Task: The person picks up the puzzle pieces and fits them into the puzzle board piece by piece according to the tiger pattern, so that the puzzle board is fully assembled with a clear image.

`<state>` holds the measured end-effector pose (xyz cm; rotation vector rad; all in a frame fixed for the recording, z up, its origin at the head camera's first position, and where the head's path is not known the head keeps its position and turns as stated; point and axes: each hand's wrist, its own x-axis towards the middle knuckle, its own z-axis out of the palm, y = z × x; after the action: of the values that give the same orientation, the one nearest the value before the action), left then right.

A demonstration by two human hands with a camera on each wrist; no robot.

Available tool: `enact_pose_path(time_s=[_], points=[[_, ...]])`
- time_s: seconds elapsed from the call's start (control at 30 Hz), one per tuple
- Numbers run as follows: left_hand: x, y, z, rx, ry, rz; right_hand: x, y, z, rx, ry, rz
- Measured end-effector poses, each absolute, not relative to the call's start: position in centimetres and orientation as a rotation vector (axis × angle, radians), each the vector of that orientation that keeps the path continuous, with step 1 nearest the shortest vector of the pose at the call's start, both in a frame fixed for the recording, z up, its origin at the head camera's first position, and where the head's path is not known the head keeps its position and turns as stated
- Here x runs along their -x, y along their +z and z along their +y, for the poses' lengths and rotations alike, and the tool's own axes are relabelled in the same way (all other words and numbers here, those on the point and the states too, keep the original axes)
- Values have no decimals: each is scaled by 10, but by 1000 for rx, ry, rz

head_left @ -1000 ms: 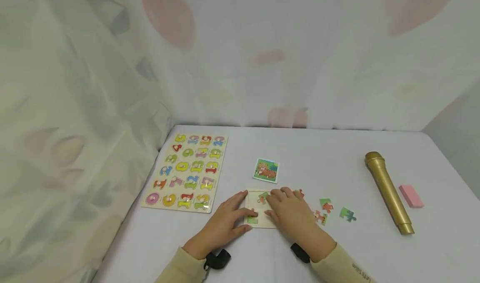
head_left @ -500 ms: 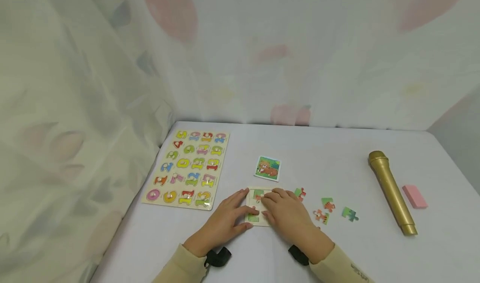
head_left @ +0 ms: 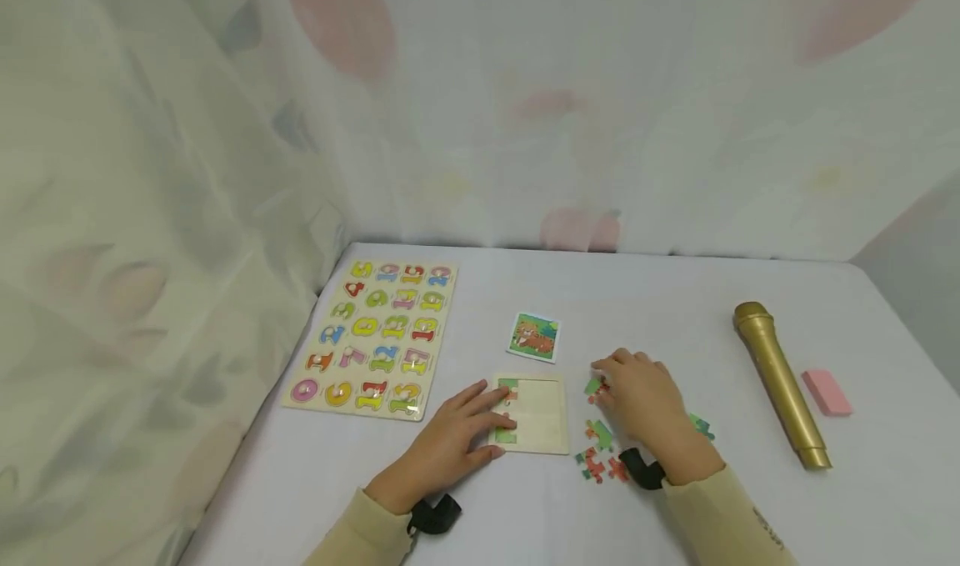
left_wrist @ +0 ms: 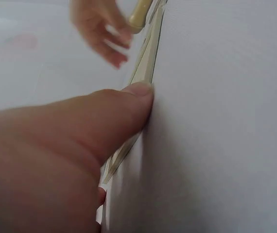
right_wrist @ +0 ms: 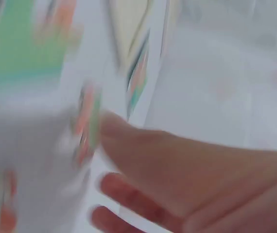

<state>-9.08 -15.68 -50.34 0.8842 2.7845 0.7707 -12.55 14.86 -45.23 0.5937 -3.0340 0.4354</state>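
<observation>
My left hand rests on the left side of a small wooden puzzle tray, fingers spread; in the left wrist view its thumb presses the tray's edge. Puzzle pieces with green corners lie along the tray's left side, partly under the fingers. Right of the tray, my right hand is over loose pieces, thumb and fingers apart. A green and orange puzzle piece lies at its fingertips; in the right wrist view, blurred, that piece appears by the thumb. Whether they touch is unclear.
More loose puzzle pieces lie below the right hand. Behind the tray is a tiger picture card. A number puzzle board lies to the left. A gold microphone-shaped tube and pink block lie at the right.
My right hand has left the puzzle tray and moved right to the loose pieces. A green-cornered piece now shows at the tray's far left corner. My left hand has stayed in place.
</observation>
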Motion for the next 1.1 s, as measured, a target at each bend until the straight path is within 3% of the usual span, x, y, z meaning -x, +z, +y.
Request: enact_pose_path(time_s=[0.17,0.4,0.63,0.93,1.1], points=[[89,-506,-160,-864,773,2787,139,-460,167,-546,596,-3166],[89,-504,-160,-878,788,2782,146,-463,171,-385,994,-3159],[88,-502,-158,-873,795,2787,143,-459,163,-388,1457,-2987],[90,-501,-156,-867,794,2793,121,-461,119,-890,1365,-2965],[91,-500,-155,-839,796,2802,110,-471,96,-956,1250,-2938]])
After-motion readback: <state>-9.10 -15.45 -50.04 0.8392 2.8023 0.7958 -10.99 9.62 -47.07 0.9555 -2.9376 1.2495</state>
